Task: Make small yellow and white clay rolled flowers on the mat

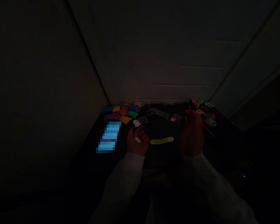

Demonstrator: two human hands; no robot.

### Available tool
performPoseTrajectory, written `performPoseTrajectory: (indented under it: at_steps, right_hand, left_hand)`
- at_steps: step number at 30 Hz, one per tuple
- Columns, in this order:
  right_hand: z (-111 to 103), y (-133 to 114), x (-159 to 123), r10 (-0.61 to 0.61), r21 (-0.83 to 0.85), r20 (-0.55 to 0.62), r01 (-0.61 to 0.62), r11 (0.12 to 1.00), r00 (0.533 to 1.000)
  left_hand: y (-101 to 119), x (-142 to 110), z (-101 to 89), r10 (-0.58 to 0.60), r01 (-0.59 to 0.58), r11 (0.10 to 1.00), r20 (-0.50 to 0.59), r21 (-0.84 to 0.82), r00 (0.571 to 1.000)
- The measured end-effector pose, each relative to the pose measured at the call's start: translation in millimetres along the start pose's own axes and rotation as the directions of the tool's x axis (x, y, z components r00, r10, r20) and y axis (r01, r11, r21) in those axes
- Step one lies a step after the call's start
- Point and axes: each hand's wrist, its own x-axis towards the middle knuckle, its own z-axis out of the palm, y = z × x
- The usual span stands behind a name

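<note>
The scene is very dark. My left hand (137, 141) lies palm up with its fingers spread, and a small white lump (137, 140) rests on the palm. My right hand (192, 133) is stretched forward, back up, with its fingers toward small pieces at the far side; what the fingertips touch is lost in the dark. Between the hands a long yellow strip (161, 141) lies flat on the dark mat (163, 155). Both arms wear white sleeves.
Several small bags of coloured clay (122, 112) lie at the far left of the mat. Bright flower-like shapes (205, 113) sit at the far right. Clear packets (163, 114) lie between them. A blurred blue screen (109, 137) glows on the left. Pale walls stand behind.
</note>
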Motion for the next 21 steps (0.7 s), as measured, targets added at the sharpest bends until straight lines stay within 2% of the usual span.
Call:
performPoseTrajectory:
  at_steps: [1, 2, 4, 6, 9, 12, 15, 18, 21]
  right_hand:
    - [-12.7, 9.1, 3.2, 0.001, -0.096, -0.008, -0.002, 0.995, 1.0]
    - [-23.8, 18.1, 6.9, 0.013, -0.215, 0.034, -0.005, 0.977, 0.999]
    - [-39.0, 35.2, 16.3, 0.046, -0.288, 0.088, -0.019, 0.957, 0.995]
    - [-43.8, 50.7, 29.1, 0.104, -0.38, 0.192, -0.024, 0.925, 0.976]
    - [-36.1, 69.3, 51.7, 0.232, -0.527, 0.283, -0.051, 0.848, 0.931]
    - [-21.4, 80.2, 70.8, 0.347, -0.66, 0.259, -0.097, 0.745, 0.902]
    - [-8.2, 84.7, 80.5, 0.409, -0.722, 0.226, -0.13, 0.68, 0.884]
    - [-0.4, 87.8, 83.0, 0.437, -0.73, 0.231, -0.142, 0.668, 0.869]
    - [0.8, 89.5, 82.9, 0.429, -0.693, 0.271, -0.135, 0.708, 0.862]
  left_hand:
    - [6.4, -0.3, -2.1, 0.015, -0.015, 1.0, 0.008, 0.018, 1.0]
    - [12.8, -0.5, -3.7, 0.035, -0.036, 0.999, 0.015, 0.035, 0.999]
    - [24.2, 0.1, -5.3, 0.068, -0.07, 0.995, 0.028, 0.068, 0.997]
    - [31.7, 2.0, -4.9, 0.089, -0.092, 0.99, 0.039, 0.102, 0.995]
    - [33.6, 6.0, -2.5, 0.082, -0.09, 0.984, 0.056, 0.157, 0.995]
    - [27.7, 8.4, -1.2, 0.052, -0.066, 0.975, 0.068, 0.211, 0.996]
    - [22.2, 8.2, -1.4, 0.029, -0.048, 0.964, 0.074, 0.262, 0.997]
    - [20.6, 7.5, -1.3, 0.039, -0.061, 0.947, 0.074, 0.315, 0.996]
    - [19.3, 8.4, -1.5, 0.073, -0.099, 0.916, 0.081, 0.388, 0.994]
